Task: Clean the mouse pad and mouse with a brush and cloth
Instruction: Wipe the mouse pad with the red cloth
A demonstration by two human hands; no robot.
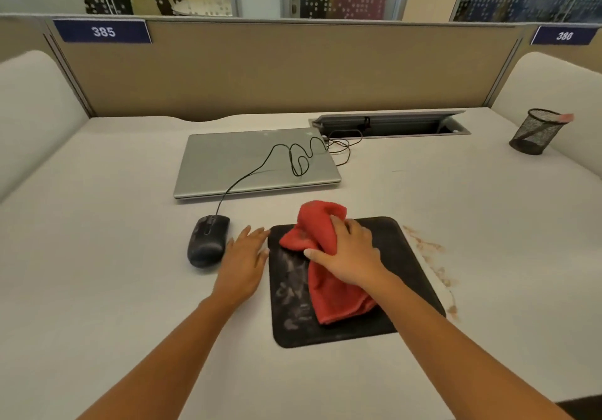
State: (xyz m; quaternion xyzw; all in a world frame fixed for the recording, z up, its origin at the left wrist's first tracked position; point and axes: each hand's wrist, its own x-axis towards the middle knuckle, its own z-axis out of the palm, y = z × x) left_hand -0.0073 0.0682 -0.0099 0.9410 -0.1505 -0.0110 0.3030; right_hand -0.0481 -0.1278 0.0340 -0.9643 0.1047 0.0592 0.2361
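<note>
A right grip [350, 256] curls round a bunched red cloth [321, 224] and presses it onto a black pad [407, 256], which lies on the pale counter [97, 256] in front of a closed silver laptop [247, 162]. Whitish, dusty smears streak the pad's left half; its right half looks darker and plainer. The cloth trails across the pad's middle toward its near edge. The left grip [244, 263] lies flat and holds nothing, fingers straight, on the counter between the pad's left edge and a black mouse [207, 240] filmed with grey dust, whose cable [260, 165] loops over the laptop lid. Reddish-brown stains [430, 256] mark the counter just right of the pad.
</note>
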